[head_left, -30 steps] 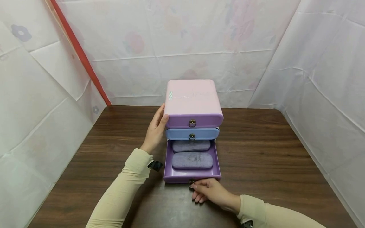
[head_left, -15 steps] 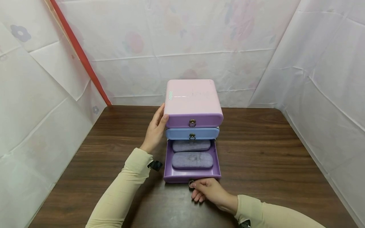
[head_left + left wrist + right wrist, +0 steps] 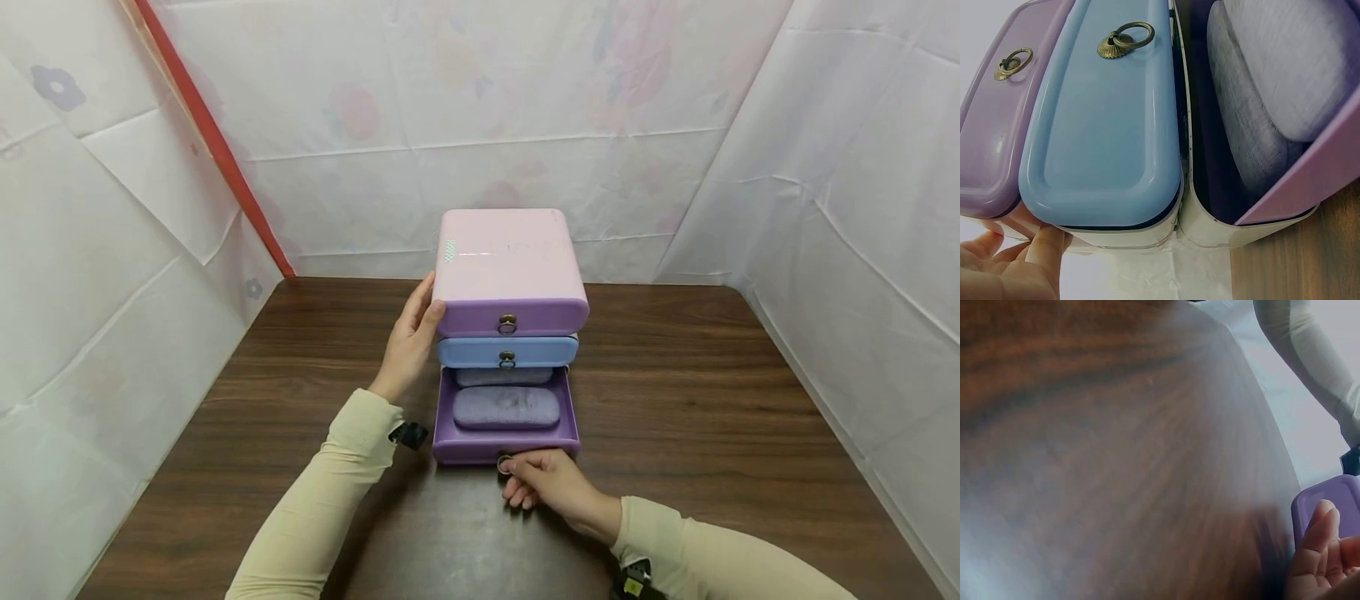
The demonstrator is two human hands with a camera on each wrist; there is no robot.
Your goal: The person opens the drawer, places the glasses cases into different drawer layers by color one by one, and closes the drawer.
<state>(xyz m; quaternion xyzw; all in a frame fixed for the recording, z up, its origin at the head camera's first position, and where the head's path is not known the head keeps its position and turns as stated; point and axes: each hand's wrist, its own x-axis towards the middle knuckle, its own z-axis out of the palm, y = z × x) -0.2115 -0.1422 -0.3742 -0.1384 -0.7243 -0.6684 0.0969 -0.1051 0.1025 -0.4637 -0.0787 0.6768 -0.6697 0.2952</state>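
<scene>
A small chest of three drawers with a pink top (image 3: pixel 510 254) stands on the table. Its purple bottom drawer (image 3: pixel 442 437) is pulled out, while the blue middle drawer (image 3: pixel 465 352) and purple top drawer (image 3: pixel 468 318) sit closed. Two grey fabric-covered oblong cases, the front one (image 3: pixel 507 407) in full view and the rear one (image 3: pixel 504 377) partly covered, lie in the bottom drawer. My right hand (image 3: pixel 555 483) pinches that drawer's ring pull (image 3: pixel 504 464). With straight fingers, my left hand (image 3: pixel 408 342) rests against the chest's left side; the left wrist view shows its fingers (image 3: pixel 1046 250) beside the upper drawers.
The chest stands on a dark wooden table (image 3: pixel 690 400). White patterned sheeting (image 3: pixel 360 200) hangs behind and on both sides, with a red strip (image 3: pixel 217 150) at the back left corner. Brass ring pulls, one on the blue drawer (image 3: pixel 1135 36), stick out in front.
The bottom drawer has slid inward a little, with my right hand moving along on its ring. More of the rear case is now under the blue drawer. My left hand stays put.
</scene>
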